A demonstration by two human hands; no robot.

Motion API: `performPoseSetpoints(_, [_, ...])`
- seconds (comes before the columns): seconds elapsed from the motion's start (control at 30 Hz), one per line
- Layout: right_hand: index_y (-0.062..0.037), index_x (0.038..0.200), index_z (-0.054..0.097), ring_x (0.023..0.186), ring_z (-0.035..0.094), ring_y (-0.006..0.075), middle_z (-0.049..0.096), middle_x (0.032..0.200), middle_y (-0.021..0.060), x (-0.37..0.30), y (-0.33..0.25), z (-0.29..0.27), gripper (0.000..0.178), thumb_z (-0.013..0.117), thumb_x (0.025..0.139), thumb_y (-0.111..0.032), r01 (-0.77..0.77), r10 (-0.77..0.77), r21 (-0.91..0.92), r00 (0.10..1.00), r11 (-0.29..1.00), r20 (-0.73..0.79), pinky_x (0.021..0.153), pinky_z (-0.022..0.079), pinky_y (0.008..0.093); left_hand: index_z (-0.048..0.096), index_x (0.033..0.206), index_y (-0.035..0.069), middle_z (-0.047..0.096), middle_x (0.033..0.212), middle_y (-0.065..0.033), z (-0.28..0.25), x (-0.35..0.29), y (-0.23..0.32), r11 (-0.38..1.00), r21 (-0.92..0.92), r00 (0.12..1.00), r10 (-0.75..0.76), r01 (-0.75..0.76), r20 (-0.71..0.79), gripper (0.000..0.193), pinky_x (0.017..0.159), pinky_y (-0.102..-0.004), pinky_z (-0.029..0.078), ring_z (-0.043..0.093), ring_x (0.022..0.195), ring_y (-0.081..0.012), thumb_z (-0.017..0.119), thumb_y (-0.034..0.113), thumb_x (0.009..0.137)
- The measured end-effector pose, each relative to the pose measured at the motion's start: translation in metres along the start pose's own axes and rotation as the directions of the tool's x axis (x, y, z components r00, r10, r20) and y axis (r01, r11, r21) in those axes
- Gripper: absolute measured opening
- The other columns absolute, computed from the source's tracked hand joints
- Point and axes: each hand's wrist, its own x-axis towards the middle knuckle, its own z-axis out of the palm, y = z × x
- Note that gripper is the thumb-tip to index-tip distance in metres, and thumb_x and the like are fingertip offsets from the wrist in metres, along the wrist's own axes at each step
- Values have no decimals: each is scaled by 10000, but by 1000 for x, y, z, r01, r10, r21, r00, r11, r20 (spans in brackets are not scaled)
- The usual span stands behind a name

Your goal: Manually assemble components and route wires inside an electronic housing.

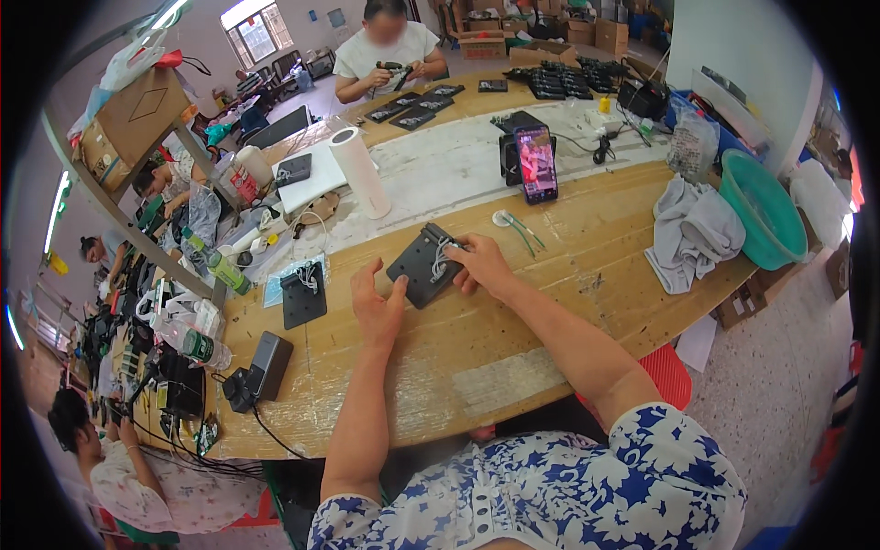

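Note:
A flat black plate [418, 279] with small holes and a bundle of grey-white cable on top is tilted over the table in front of me. My right hand [483, 266] grips its right edge by the cable, thumb on top and fingers curled at the side. My left hand [378, 307] is at the plate's left corner, its thumb and fingers apart; whether the thumb touches the edge is hard to see. A similar black plate [304, 298] with coiled cable lies to the left of my hands, partly on a blue-white sheet.
A lit phone [536, 163] stands on a holder ahead, near a white roll [359, 172] and thin green wires [524, 235]. A grey cloth [694, 231] and green basin [763, 213] are at right. A dark boxy device [269, 365] sits left. Across the table, a person handles a tool.

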Motion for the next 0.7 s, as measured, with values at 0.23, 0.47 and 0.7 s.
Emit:
performPoseSetpoints(0.23, [71,1189,566,492,595,151,649,835,122,-1,0,1,412,642,912,-225,-43,43,25,999,999,-8,350,454,262,602,1108,1,629,1069,-161,-6,1,11,999,-19,999,47,-46,16,435,897,-411,462,578,1027,-342,774,70,714])
performPoseSetpoints(0.47, [79,1204,554,494,596,147,648,825,123,1,-2,2,416,631,915,-210,-28,29,40,1000,999,-8,348,452,260,602,1107,-3,627,1057,-165,-7,4,15,997,-32,997,68,-67,31,428,898,-416,463,575,1034,-345,764,63,717])
performPoseSetpoints(0.7, [68,1126,569,503,603,154,651,828,125,2,-1,-5,368,642,900,-214,-75,75,71,997,995,-2,345,458,262,604,1098,-15,629,1047,-167,2,2,27,995,-77,991,72,-64,111,406,895,-402,468,582,1028,-336,756,50,727])
